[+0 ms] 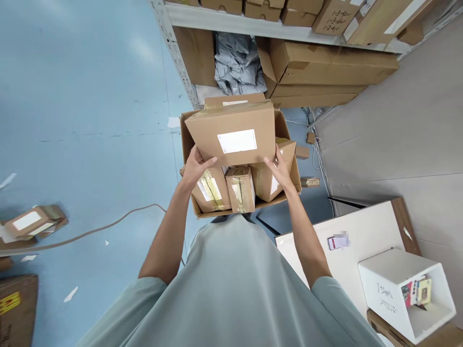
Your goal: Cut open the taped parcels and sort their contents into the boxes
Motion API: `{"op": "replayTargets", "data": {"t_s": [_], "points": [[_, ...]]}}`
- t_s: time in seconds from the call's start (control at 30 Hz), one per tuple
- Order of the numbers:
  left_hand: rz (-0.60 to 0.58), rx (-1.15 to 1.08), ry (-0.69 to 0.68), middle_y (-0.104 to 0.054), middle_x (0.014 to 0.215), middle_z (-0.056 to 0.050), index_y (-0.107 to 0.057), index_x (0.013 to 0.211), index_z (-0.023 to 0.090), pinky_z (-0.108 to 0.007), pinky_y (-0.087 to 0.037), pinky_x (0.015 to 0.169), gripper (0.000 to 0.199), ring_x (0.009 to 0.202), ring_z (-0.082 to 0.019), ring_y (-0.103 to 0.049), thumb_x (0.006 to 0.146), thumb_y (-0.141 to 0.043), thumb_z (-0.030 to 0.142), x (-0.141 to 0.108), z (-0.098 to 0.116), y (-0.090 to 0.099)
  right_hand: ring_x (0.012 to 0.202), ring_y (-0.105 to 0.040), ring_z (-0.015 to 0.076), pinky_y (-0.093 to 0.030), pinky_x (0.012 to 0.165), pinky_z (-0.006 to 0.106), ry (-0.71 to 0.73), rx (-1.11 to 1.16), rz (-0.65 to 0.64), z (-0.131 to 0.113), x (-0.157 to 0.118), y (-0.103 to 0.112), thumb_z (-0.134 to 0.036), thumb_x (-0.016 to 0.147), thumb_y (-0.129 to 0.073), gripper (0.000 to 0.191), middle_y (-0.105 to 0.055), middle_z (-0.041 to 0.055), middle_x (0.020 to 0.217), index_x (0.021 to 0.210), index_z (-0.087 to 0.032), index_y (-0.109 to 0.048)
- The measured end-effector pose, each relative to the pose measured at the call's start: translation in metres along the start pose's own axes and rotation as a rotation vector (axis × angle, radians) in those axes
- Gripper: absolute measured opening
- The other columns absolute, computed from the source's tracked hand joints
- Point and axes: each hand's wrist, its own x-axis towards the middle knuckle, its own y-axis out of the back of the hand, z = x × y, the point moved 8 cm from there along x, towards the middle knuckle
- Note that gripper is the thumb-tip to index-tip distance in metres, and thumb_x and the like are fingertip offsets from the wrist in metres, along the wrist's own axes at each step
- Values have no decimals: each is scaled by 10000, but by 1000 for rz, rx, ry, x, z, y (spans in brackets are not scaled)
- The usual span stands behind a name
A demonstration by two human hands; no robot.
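Observation:
Between both hands is a brown cardboard box (pixel 202 130) with a white label (pixel 237 141) on its near face and clear tape along its top edge. My left hand (pixel 197 168) grips its lower left corner, thumb on the near face. At the lower right corner, my right hand (pixel 278 168) holds it the same way. Beneath is a large open carton (pixel 294 173) with several smaller taped boxes in it. A small box (pixel 240 190) stands at its near middle, flanked by a left box (pixel 211 193) and a right box (pixel 265 180). Another box shows behind the held one.
Ahead stands a metal shelf (pixel 231 19) with cartons and grey plastic bags (pixel 238 65). A table (pixel 372 226) at right bears a phone (pixel 337 242) and a white bin (pixel 390 284). Boxes (pixel 32 221) and a cable (pixel 108 226) lie on the left floor.

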Motion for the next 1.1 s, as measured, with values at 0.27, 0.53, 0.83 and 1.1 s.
{"op": "replayTargets", "data": {"t_s": [0.27, 0.53, 0.83, 1.1], "points": [[144, -1, -193, -490, 1805, -141, -457, 1725, 376, -660, -497, 1322, 1020, 1636, -427, -535, 883, -883, 764, 10, 48, 29, 1735, -405, 320, -407, 1401, 569, 111, 89, 74, -20, -1, 9, -820, 996, -703, 1094, -316, 42, 1917, 1870, -393, -202], [279, 103, -284, -557, 1700, -126, -531, 1627, 392, -642, -522, 1309, 946, 1584, -408, -584, 843, -933, 736, 29, 83, 57, 1601, -584, 323, -471, 1346, 601, 161, 90, 133, -50, -9, 23, -743, 1047, -691, 924, -531, 48, 1802, 1835, -433, -322], [290, 135, -16, -725, 1453, -192, -646, 1395, 220, -589, -594, 1233, 883, 1421, -384, -706, 816, -864, 851, -12, 4, 50, 1654, -516, 299, -396, 1411, 543, 93, -83, 169, -39, -11, -21, -799, 1068, -573, 802, -572, 78, 1767, 1721, -333, -560], [278, 131, -24, -719, 1525, -190, -644, 1447, 238, -564, -613, 1220, 844, 1443, -387, -698, 858, -863, 802, -4, 10, 44, 1743, -383, 297, -279, 1465, 557, 113, -179, 96, -34, 14, -33, -835, 1065, -532, 919, -436, 80, 1861, 1809, -314, -393]]}}
